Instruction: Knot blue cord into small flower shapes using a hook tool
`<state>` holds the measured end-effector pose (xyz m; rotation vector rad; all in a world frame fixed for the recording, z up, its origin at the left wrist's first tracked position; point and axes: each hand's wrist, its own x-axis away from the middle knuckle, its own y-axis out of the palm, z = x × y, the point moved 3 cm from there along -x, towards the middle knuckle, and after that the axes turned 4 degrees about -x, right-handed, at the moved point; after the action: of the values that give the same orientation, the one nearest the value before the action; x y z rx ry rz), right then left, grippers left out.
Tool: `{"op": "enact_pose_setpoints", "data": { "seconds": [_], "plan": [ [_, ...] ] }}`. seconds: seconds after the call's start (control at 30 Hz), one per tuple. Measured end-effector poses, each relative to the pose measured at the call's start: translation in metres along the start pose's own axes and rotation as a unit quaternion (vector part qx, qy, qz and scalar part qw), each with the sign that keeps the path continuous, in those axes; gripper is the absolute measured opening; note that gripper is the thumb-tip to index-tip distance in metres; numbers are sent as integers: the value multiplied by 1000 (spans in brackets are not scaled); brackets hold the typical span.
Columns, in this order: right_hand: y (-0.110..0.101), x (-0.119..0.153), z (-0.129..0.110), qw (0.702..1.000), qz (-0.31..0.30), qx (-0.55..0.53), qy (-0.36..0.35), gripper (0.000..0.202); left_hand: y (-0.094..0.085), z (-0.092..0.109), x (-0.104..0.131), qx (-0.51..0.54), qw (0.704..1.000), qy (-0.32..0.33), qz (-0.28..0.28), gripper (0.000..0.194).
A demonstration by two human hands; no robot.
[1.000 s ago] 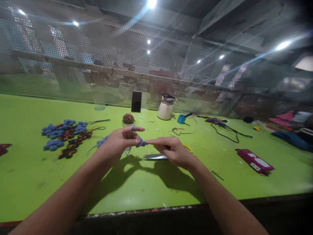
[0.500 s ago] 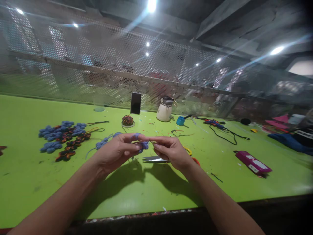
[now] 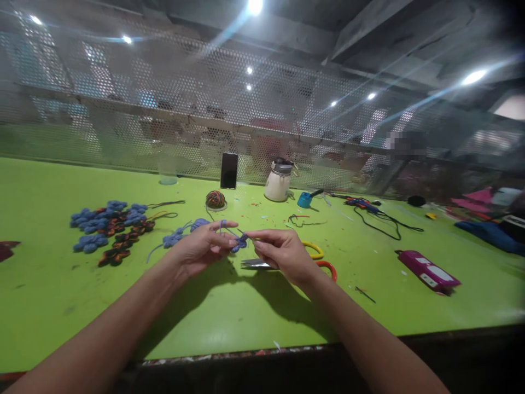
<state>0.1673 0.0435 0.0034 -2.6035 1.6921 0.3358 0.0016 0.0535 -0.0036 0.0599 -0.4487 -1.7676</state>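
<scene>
Between the fingers of my left hand (image 3: 205, 246) is a small blue-purple crocheted piece (image 3: 239, 243), with blue yarn looped round the raised index finger. My right hand (image 3: 283, 251) is closed in a pinch at the right of the piece, on what looks like a thin hook, mostly hidden by the fingers. Scissors (image 3: 316, 250) with yellow and red handles lie under my right hand. Left of my hands are a blue crocheted piece (image 3: 173, 237), a blue yarn ball (image 3: 199, 224) and a pile of blue flowers (image 3: 90, 243) and dark-orange flowers (image 3: 115, 254).
On the green table (image 3: 197, 328) stand a phone (image 3: 228, 171), a white jar (image 3: 278, 183) and a blue pot (image 3: 304, 200). A multicoloured yarn ball (image 3: 215, 200) sits behind my hands. Rightward lie a corded tool (image 3: 361, 204) and a magenta case (image 3: 427, 271).
My hands have drawn slightly apart at the index fingertips, and the piece shows more between them. The view has shifted slightly, with more of the scissor handles visible.
</scene>
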Motion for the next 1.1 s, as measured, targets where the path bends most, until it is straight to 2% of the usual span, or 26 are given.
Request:
{"op": "enact_pose_setpoints", "data": {
  "seconds": [0.1, 0.2, 0.3, 0.4, 0.53, 0.63, 0.8, 0.93, 1.1],
  "plan": [
    [-1, -2, 2, 1000, -12, 5, -4, 28, 0, 2, -1, -18, 1000, 22, -6, 57],
    [-6, -5, 4, 1000, 15, 4, 2, 31, 7, 3, 4, -26, 998, 40, -38, 58],
    [-8, -6, 4, 1000, 19, 9, 14, 38, 14, 7, 11, -42, 995, 77, -57, 73],
    [-7, -6, 3, 999, -9, 35, 21, 44, 16, 9, 16, -83, 991, 98, -40, 85],
    [-9, -6, 2, 996, -24, 83, 29, 39, 17, 10, 16, -119, 984, 131, -27, 89],
    [-10, -6, 2, 996, -28, 83, 25, 37, 17, 11, 15, -142, 978, 153, -23, 89],
    [-9, -5, -1, 996, -33, 70, 35, 35, 15, 12, 15, -203, 966, 159, -24, 101],
    [-7, -5, 1, 996, -41, 47, 67, 32, 16, 11, 15, -312, 929, 199, -7, 97],
    [-5, -9, 16, 991, 2, 16, 130, 30, 21, 5, 14, -463, 847, 256, 51, 83]
  ]
}}
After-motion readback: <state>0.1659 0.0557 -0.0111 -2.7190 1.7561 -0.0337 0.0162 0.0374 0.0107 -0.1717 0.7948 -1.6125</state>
